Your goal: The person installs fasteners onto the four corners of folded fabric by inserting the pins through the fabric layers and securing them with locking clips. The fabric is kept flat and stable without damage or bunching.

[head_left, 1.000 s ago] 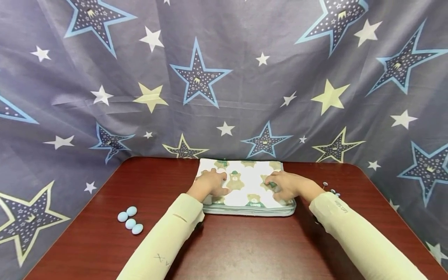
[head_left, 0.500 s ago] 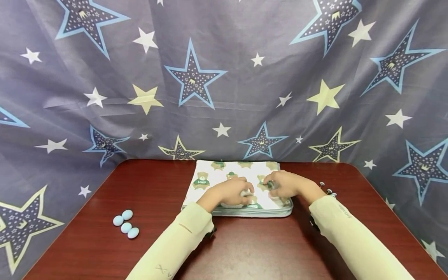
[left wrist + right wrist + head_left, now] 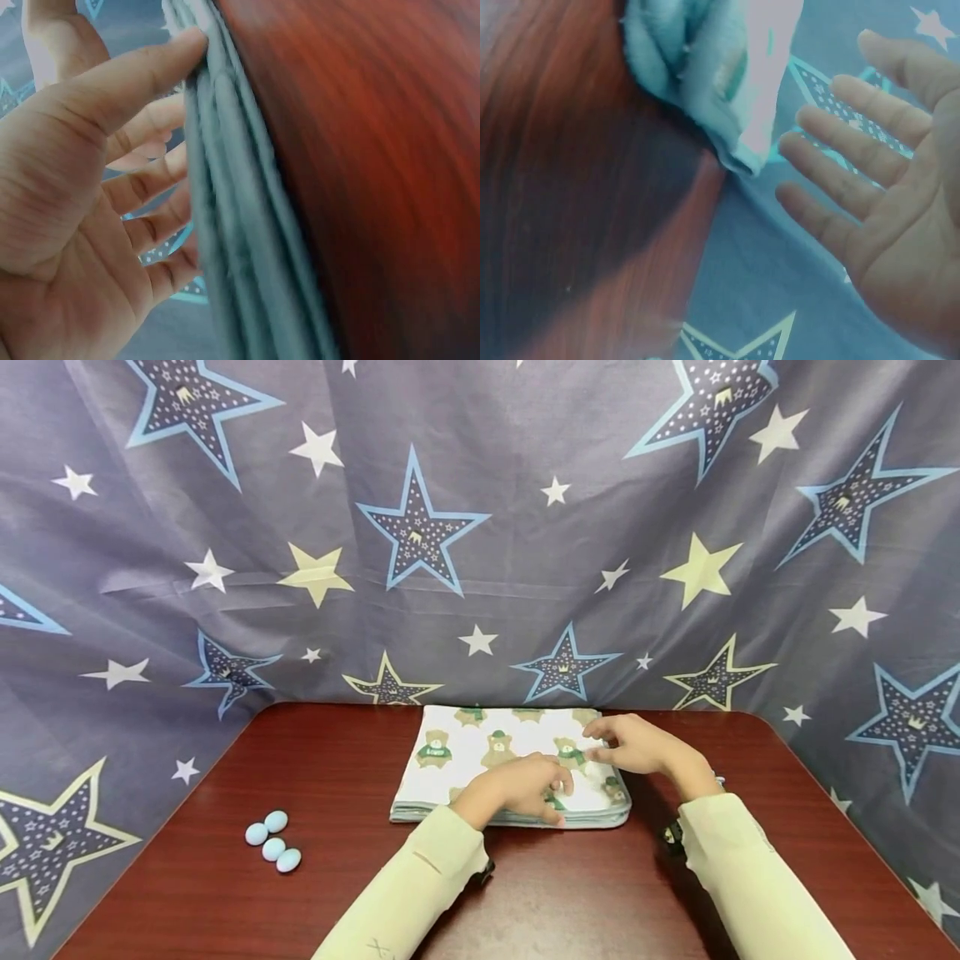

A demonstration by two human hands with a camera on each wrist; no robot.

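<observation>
A folded blanket [image 3: 431,781], white with brown bears in green and edged in pale blue-green, lies flat at the table's far side. My left hand [image 3: 521,787] is over its front part, fingers relaxed and spread. In the left wrist view the thumb of this hand [image 3: 67,195] is at the stacked folded edges [image 3: 247,225]; whether it touches cannot be told. My right hand [image 3: 637,745] hovers at the blanket's right side, loosely spread. The right wrist view shows that hand [image 3: 900,172] holding nothing, apart from the blanket corner [image 3: 697,52].
Several pale blue egg-shaped pieces [image 3: 274,849] lie on the left of the dark red table [image 3: 330,760]. Behind my right wrist a small pale blue thing [image 3: 720,781] shows, mostly hidden. A grey star-patterned cloth [image 3: 510,568] hangs behind the table.
My left hand has moved right and toward the front edge, uncovering the blanket's left part. My right hand has lifted and shifted right, off the top. The blanket's left front corner now shows.
</observation>
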